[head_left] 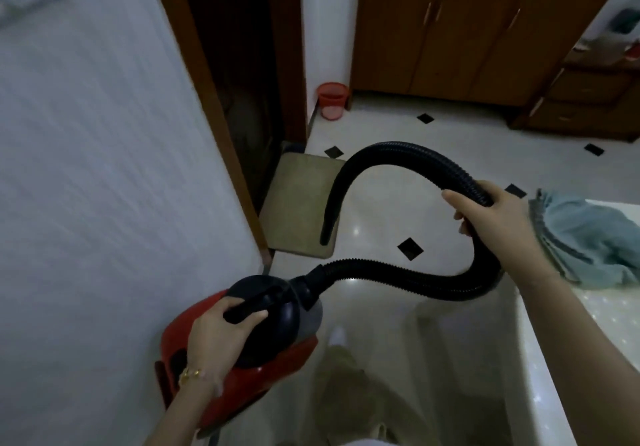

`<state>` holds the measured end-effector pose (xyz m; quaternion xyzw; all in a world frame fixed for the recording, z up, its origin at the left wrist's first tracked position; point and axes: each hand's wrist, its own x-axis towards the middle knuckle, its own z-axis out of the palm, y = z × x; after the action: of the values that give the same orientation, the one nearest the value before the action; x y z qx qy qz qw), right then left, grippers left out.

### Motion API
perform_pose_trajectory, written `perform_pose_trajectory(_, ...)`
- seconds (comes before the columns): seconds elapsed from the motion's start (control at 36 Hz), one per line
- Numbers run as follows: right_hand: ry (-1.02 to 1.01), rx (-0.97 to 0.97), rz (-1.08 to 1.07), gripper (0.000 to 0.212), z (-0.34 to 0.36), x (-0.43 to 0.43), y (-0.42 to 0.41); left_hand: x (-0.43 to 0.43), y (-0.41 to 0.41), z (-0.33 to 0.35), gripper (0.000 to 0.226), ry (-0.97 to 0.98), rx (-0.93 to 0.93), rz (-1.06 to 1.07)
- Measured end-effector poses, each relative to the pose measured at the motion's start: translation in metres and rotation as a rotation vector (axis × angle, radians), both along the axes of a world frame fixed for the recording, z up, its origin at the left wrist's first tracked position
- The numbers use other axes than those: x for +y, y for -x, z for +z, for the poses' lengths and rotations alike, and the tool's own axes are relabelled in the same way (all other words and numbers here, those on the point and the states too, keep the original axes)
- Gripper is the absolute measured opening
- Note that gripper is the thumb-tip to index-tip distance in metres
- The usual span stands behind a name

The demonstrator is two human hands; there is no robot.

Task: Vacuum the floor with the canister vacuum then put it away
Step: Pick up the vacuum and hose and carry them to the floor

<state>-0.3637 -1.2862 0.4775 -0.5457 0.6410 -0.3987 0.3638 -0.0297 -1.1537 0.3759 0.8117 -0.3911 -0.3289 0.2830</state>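
A red and black canister vacuum [273,369] hangs low at the bottom left, lifted off the pale tiled floor [377,210]. My left hand [218,338] is shut on its black carry handle. A black ribbed hose [391,279] leaves the canister's front, runs right, loops up through my right hand [498,213] and arcs back down. Its open end hangs over a beige doormat [298,206]. My right hand grips the hose near the top of the loop.
A white wall [104,168] stands close on my left, with a dark doorway behind it. A red wastebasket [332,100] sits in the far corner beside a wooden wardrobe [467,29]. A white counter [568,359] with a blue cloth [588,241] is at right.
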Motion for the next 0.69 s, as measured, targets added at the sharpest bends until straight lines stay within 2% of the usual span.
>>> perform_pose_trajectory(0.17, -0.027, 0.023, -0.012, 0.024, 0.004, -0.114, 0.016, -0.120, 0.011, 0.003, 0.023, -0.023, 0.032, -0.034)
perform_pose_trajectory(0.28, -0.005, -0.001, -0.063, 0.019, 0.013, -0.168, 0.031, -0.195, 0.015, 0.004, 0.028, -0.022, 0.018, -0.094)
perform_pose_trajectory(0.47, -0.004, -0.120, -0.255, 0.016, 0.012, -0.251, 0.068, -0.336, 0.031, -0.002, 0.037, -0.054, -0.001, -0.234)
perform_pose_trajectory(0.61, -0.014, -0.119, -0.355, 0.009, -0.003, -0.304, 0.092, -0.431, 0.054, -0.019, 0.030, -0.094, 0.050, -0.317)
perform_pose_trajectory(0.69, -0.041, -0.131, -0.445, 0.014, -0.006, -0.333, 0.103, -0.488, 0.069, -0.023, 0.027, -0.115, 0.069, -0.373)
